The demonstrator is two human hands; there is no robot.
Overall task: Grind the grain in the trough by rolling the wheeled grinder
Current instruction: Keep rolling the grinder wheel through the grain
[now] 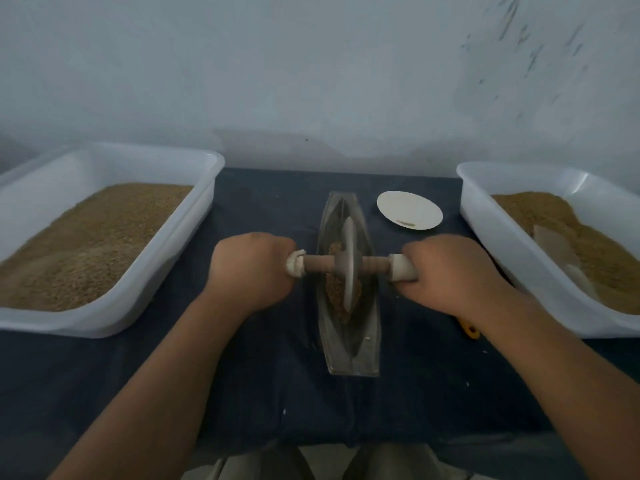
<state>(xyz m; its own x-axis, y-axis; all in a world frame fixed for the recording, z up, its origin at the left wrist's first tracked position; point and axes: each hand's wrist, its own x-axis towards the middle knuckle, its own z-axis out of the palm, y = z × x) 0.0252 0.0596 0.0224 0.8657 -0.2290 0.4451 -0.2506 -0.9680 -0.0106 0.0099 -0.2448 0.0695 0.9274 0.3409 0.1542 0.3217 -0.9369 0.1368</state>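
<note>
Now both hands are curled tight around the ends of the grinder [350, 265]. The left hand [249, 271] is wrapped round the pale left end of the handle and the right hand [453, 271] round the pale right end, with the brown bar bare between them. The wheel stands upright in the trough [349, 362], about halfway along it, and its lower edge sits in a heap of brown grain [335, 296]. The trough lies lengthwise, pointing away from the person, in the middle of the bench [277, 393], which is covered in dark blue cloth.

A white tub [204, 202] of grain stands to the left and a second tub [485, 216] to the right, both well apart from the trough. A small white plate [410, 209] sits just beyond the right hand. A yellow object [471, 330] shows beside the right wrist, too hidden to identify.
</note>
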